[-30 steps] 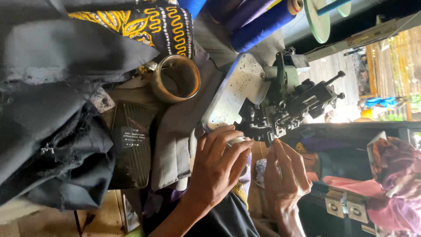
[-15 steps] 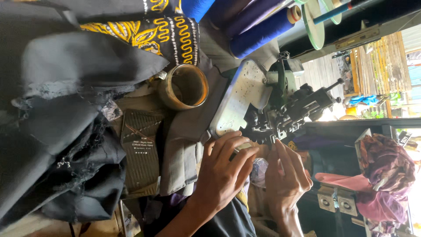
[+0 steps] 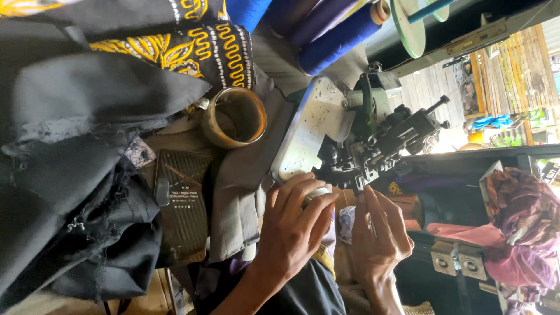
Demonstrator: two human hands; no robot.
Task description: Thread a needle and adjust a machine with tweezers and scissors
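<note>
Nearest the camera, the left hand (image 3: pixel 291 233) lay over the edge of the metal plate (image 3: pixel 309 131), its fingers curled loosely around a small pale object that was too hidden to name; whether they truly gripped it could not be told. Just beside it, the right hand (image 3: pixel 379 233) reached up toward the needle area of the sewing machine (image 3: pixel 379 137), fingers held together and nearly straight, the fingertips touching or almost touching the dark mechanism; whether anything was pinched between them could not be told. Between the two hands lay a scrap of patterned cloth (image 3: pixel 345 221). To the left of the left hand, a grey folded cloth (image 3: pixel 239 198) hung down, and beside it a phone (image 3: pixel 184 204) with a lit screen rested on the table. A heap of black fabric (image 3: pixel 76 175) filled the left side. Beyond the phone stood a brown cup (image 3: pixel 236 116), lying open toward the camera, near the plate. Farther off was a black cloth with yellow pattern (image 3: pixel 186 49). Past the machine, blue thread cones (image 3: pixel 332 35) stood touching one another by a green disc (image 3: pixel 408 26). At the far right, a purple-brown bundle of cloth (image 3: pixel 519 227) sat well apart from the hands.
</note>
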